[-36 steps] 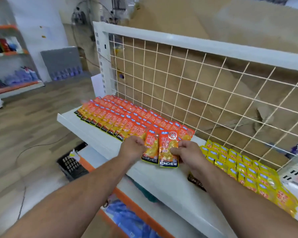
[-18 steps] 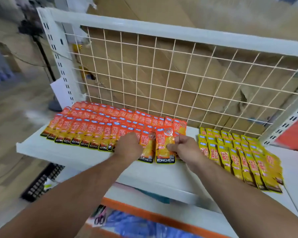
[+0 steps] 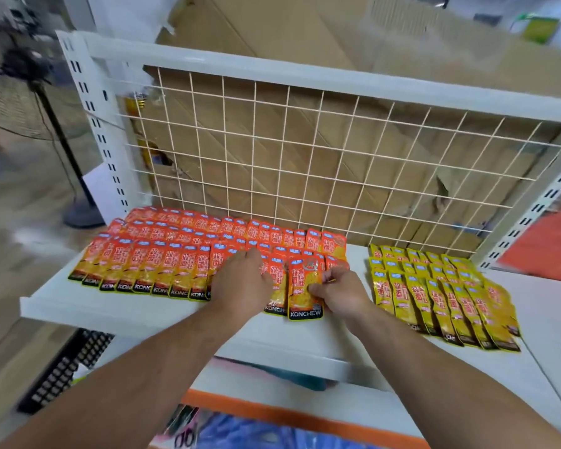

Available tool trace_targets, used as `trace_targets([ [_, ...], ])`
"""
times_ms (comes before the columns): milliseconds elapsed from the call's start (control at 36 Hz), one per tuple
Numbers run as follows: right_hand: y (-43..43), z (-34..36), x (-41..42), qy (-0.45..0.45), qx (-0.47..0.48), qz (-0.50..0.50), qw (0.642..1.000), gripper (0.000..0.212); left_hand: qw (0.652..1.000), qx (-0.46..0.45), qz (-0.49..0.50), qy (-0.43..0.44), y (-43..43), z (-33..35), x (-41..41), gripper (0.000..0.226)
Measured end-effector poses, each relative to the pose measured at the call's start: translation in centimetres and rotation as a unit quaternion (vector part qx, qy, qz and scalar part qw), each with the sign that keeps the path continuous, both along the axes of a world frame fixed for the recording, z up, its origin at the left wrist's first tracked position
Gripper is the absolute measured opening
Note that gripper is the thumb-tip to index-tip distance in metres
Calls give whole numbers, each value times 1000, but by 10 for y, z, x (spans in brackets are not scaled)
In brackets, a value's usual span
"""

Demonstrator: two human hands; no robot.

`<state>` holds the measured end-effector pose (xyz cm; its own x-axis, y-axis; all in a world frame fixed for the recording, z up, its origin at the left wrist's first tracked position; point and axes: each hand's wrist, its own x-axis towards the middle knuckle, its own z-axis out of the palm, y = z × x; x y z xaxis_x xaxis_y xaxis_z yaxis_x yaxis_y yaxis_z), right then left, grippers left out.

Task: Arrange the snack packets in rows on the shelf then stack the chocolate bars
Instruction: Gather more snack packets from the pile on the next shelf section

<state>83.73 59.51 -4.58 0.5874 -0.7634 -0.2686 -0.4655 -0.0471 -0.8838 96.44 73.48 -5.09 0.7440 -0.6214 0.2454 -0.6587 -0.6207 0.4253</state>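
Orange snack packets (image 3: 162, 257) lie in overlapping rows on the left half of the white shelf (image 3: 117, 311). Yellow snack packets (image 3: 441, 293) lie in rows on the right half. My left hand (image 3: 243, 280) presses down on the front row of orange packets near its right end, knuckles up. My right hand (image 3: 340, 291) pinches the right edge of one orange packet (image 3: 303, 296) marked KONCHEW at the end of the front row. No chocolate bars are in view.
A white wire grid (image 3: 321, 163) backs the shelf, with brown cardboard (image 3: 272, 150) behind it. White slotted uprights (image 3: 91, 124) stand at both ends. A lower shelf with an orange edge (image 3: 272, 406) sits below. A black crate (image 3: 68, 367) is on the floor at the left.
The view has swung right and closer to the shelf. Both hands stay on the end of the front orange row, my right hand still on the KONCHEW packet.
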Motion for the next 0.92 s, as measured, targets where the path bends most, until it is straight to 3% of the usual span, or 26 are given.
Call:
trace_targets([
  [139, 5, 0, 13, 41, -42, 8, 998, 23, 999, 1, -23, -43, 7, -2, 9, 39],
  [278, 8, 2, 21, 148, -150, 21, 977, 14, 998, 3, -25, -54, 14, -5, 6, 38],
  [444, 15, 6, 22, 232, -244, 31, 941, 26, 999, 12, -25, -33, 25, -8, 7, 42],
  [722, 18, 4, 22, 260, -279, 41, 924, 25, 998, 39, -23, -34, 25, -5, 2, 42],
  [917, 17, 1, 10, 219, -306, 46, 925, 26, 994, 58, -74, -48, 14, -1, -10, 46],
])
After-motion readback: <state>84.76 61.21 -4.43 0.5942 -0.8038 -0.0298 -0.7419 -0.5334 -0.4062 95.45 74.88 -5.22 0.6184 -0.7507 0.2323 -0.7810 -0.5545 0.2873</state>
